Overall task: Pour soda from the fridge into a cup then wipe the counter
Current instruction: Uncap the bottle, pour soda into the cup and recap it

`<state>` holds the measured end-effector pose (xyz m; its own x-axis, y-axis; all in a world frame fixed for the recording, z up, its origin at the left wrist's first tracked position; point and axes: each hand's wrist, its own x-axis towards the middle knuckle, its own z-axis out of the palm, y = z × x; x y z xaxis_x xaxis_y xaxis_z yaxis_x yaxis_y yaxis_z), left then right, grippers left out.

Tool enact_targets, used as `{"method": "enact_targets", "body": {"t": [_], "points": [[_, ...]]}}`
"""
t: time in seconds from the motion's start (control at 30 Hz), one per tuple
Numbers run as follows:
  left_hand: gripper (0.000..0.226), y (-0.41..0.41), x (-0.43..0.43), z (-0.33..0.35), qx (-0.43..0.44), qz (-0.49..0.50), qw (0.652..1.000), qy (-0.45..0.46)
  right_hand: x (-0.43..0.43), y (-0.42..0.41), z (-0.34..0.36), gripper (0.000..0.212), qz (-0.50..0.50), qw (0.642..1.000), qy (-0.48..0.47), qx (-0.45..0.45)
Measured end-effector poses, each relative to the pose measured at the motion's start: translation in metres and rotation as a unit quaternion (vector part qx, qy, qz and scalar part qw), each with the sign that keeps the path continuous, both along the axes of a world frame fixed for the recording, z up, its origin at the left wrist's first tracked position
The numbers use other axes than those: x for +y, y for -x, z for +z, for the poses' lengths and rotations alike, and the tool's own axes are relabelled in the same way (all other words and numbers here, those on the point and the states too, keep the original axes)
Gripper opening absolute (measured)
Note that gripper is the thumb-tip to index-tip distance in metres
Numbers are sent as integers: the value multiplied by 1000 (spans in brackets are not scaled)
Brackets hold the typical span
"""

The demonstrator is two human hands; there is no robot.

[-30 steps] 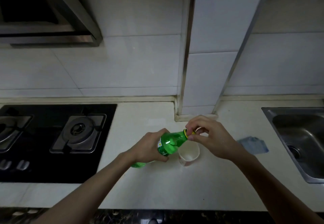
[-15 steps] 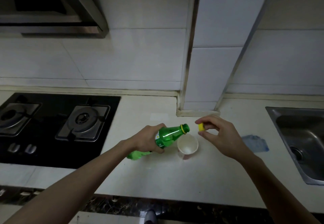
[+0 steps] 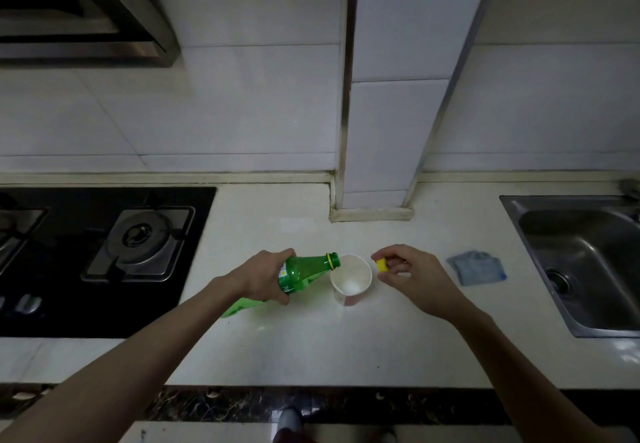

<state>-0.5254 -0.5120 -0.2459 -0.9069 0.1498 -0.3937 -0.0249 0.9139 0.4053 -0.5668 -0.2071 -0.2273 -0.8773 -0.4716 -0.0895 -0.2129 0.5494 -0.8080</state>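
My left hand (image 3: pixel 265 278) grips a green soda bottle (image 3: pixel 304 271) round its middle and holds it tilted nearly flat, its uncapped mouth at the left rim of a white paper cup (image 3: pixel 351 281). The cup stands upright on the pale counter (image 3: pixel 311 349); I cannot tell whether liquid is flowing. My right hand (image 3: pixel 410 278) hovers just right of the cup and pinches the yellow bottle cap (image 3: pixel 381 264) between thumb and fingertips. A folded blue cloth (image 3: pixel 477 268) lies on the counter further right, apart from both hands.
A black gas hob (image 3: pixel 104 259) fills the counter's left part. A steel sink (image 3: pixel 585 262) is set in at the right. A tiled pillar (image 3: pixel 381 151) juts out behind the cup, and a range hood (image 3: pixel 79 13) hangs at upper left.
My right hand unscrewed the yellow cap and carried it off to the right of the cup. The bottle's mouth came down to the cup's rim.
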Motion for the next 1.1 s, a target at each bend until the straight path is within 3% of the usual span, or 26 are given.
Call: {"method": "enact_targets", "body": {"t": [0.37, 1.1], "points": [[60, 4, 5, 1, -38, -11, 998, 56, 0, -1, -2, 25, -5, 999, -28, -23], [65, 12, 3, 16, -45, -18, 996, 80, -7, -3, 2, 21, -25, 997, -61, -26]]}}
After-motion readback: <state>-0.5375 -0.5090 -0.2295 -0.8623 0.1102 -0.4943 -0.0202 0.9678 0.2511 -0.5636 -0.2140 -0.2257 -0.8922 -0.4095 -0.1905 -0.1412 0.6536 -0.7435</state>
